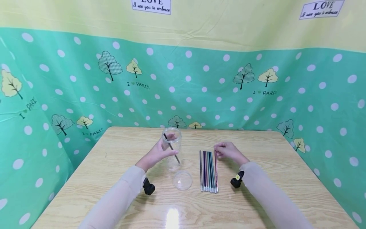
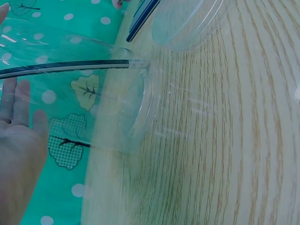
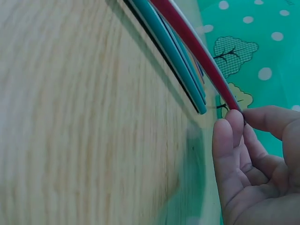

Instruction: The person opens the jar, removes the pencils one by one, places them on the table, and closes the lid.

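My left hand (image 1: 158, 154) grips a clear plastic jar (image 1: 173, 162) from its left side, fingers curled round behind it. Inside the jar a single dark pencil (image 2: 70, 68) leans at a slant, its metal-capped end at the bottom. My right hand (image 1: 227, 150) pinches the far tip of a red pencil (image 3: 197, 49) between thumb and fingertips. In the right wrist view that tip is lifted off the table. Just left of it several dark, blue and teal pencils (image 1: 208, 171) lie side by side, capped ends toward me.
A round clear lid (image 1: 182, 180) lies on the wooden table (image 1: 114, 178) between the jar and the pencils. Behind the table's far edge hangs a green and yellow printed curtain (image 1: 160, 79). A black wrist camera (image 1: 236, 180) sits under the right sleeve.
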`<action>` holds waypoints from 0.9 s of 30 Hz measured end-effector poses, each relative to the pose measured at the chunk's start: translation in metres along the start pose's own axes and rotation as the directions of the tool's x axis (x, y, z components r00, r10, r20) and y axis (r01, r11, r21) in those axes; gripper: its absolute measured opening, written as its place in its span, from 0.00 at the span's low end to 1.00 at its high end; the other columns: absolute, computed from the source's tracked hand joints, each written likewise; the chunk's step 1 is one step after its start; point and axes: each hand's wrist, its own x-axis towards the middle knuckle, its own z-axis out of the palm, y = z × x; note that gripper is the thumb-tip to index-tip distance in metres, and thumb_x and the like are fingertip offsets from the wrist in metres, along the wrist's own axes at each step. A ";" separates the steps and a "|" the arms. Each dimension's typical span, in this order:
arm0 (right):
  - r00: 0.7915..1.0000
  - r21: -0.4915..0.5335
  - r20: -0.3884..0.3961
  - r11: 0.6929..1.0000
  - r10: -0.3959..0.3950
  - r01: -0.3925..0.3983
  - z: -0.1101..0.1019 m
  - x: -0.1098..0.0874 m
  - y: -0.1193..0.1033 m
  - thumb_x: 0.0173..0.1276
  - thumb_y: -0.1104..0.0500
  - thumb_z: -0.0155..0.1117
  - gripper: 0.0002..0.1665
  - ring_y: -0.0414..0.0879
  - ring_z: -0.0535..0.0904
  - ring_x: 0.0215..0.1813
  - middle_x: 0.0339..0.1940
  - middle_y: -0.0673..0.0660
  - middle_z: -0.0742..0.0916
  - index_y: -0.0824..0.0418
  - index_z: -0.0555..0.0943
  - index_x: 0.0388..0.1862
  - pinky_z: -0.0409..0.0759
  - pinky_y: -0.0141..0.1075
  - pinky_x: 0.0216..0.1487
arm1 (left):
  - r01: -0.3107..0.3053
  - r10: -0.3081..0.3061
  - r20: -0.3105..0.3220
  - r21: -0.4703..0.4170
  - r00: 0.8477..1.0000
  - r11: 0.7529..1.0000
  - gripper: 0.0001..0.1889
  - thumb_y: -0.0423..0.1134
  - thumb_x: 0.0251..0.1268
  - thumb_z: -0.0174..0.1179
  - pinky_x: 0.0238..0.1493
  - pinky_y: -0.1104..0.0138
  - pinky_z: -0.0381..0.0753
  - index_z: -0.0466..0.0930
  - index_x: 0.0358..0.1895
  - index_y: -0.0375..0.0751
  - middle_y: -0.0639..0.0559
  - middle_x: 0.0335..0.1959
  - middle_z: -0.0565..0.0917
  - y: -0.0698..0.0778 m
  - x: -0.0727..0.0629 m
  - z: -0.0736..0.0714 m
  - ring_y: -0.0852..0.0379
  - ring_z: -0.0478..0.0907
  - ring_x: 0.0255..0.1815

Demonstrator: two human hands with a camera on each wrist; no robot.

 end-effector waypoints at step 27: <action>1.000 -0.225 -0.023 0.974 -0.001 -0.005 0.012 0.009 0.003 0.72 0.62 0.62 0.14 0.45 0.82 0.33 0.35 0.59 0.85 0.72 0.81 0.49 0.86 0.35 0.38 | -0.007 0.007 0.010 0.002 1.000 1.000 0.40 0.32 0.63 0.68 0.77 0.49 0.48 0.57 0.75 0.41 0.41 0.75 0.64 -0.001 0.000 0.000 0.49 0.58 0.77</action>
